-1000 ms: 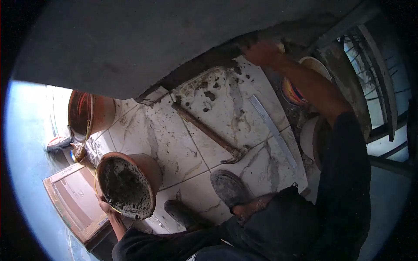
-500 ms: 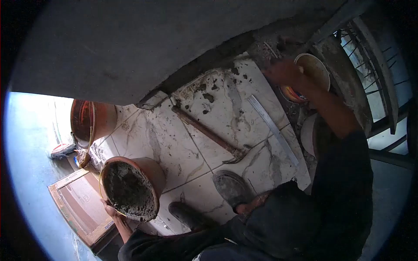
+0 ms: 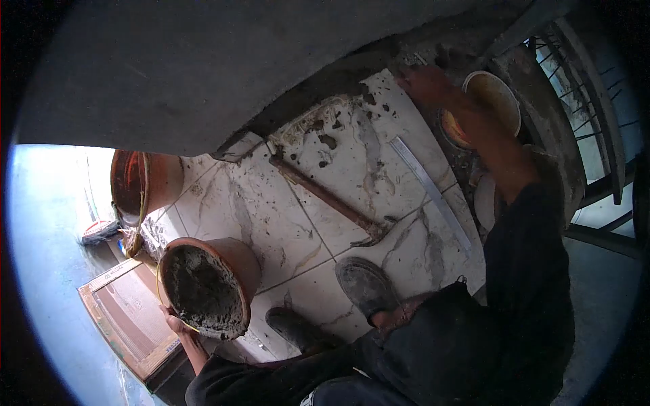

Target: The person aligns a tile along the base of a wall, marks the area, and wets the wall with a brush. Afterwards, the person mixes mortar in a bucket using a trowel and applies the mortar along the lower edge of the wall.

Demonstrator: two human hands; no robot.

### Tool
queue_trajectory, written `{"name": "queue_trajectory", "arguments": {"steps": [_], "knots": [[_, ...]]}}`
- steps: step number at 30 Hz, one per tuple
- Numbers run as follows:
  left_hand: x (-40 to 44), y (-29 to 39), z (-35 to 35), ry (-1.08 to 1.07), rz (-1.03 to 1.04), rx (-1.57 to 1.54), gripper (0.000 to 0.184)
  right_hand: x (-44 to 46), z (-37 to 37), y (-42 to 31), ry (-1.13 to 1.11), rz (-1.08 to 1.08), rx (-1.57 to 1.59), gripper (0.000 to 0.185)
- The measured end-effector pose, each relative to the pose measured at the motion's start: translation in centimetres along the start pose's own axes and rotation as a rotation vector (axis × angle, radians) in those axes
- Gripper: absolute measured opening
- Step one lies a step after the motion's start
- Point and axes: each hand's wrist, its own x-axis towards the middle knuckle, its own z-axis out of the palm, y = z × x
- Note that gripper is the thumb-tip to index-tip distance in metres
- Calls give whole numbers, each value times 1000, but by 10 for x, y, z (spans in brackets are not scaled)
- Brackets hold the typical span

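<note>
My left hand (image 3: 177, 321) is closed on the rim and handle side of an orange bucket (image 3: 242, 267), which is tilted and full of wet grey mortar (image 3: 203, 287). At the upper right, my right hand (image 3: 425, 84) reaches over the corner of the tiled floor, near the foot of the grey wall (image 3: 169, 81). Its fingers are dark and blurred, so whether they hold anything is hidden. A band of mortar (image 3: 305, 98) runs along the wall's bottom edge, with crumbs on the tiles beside it.
A hammer (image 3: 325, 196) and a metal ruler (image 3: 430, 186) lie on the marble-patterned tiles (image 3: 284, 230). Another orange bucket (image 3: 162, 181) lies at the left, above a cardboard box (image 3: 132, 311). A paint pail (image 3: 494, 91) stands at the right. My shoes (image 3: 365, 284) are on the floor.
My right hand first drew back from the wall's base toward the paint pail, then moved up and left again. My left hand has stayed at the mortar bucket.
</note>
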Motion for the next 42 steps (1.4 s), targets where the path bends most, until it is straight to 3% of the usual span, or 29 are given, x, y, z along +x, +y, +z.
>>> {"name": "queue_trajectory", "arguments": {"steps": [6,7,10,12,13,15,19,20,22,25,27,29,30,32,33,35,38,39,40,41,42], "knots": [[-2,0,15,97,39,-8,65,-19,2,-2,57,30,-92,41],[-1,-2,12,231,31,15,65,-24,6,-11,57,25,-89,41],[2,-1,3,161,2,23,65,-46,8,-36,111,11,-136,39],[1,-1,7,151,-1,27,65,-52,-1,-53,-193,35,-9,40],[-1,0,10,138,-5,28,65,-49,9,-59,-193,32,-4,40],[-1,0,13,145,7,25,65,-39,33,-63,43,-240,28,42],[5,-3,8,203,80,37,64,5,25,-79,108,-59,124,42],[0,1,9,302,51,111,63,9,18,-69,58,-61,129,44],[3,1,-14,125,25,83,62,5,15,-54,23,-61,127,45],[2,-1,-1,147,76,76,60,-27,25,-44,-74,105,191,46],[4,-4,-5,166,64,68,60,-62,32,-59,-36,257,532,43],[5,-4,-7,192,94,55,61,-98,46,-77,63,225,673,45],[5,-4,0,177,99,54,61,-110,48,-90,22,376,834,49],[1,-2,13,112,33,42,62,-117,69,-103,-78,553,1513,49],[1,-1,10,116,40,78,60,-109,69,-108,-71,561,1521,49],[0,2,1,107,42,96,58,-80,67,-125,207,701,2024,43],[11,0,-24,205,34,135,53,-20,56,-139,283,798,2294,41],[18,-1,-58,130,63,119,52,-1,69,-148,232,841,2424,43],[16,2,-49,60,92,97,51,9,74,-162,226,781,2445,44],[13,-1,-39,264,84,146,51,19,79,-175,221,721,2465,45],[21,0,-45,266,84,146,51,29,75,-192,183,683,2447,43]]}}
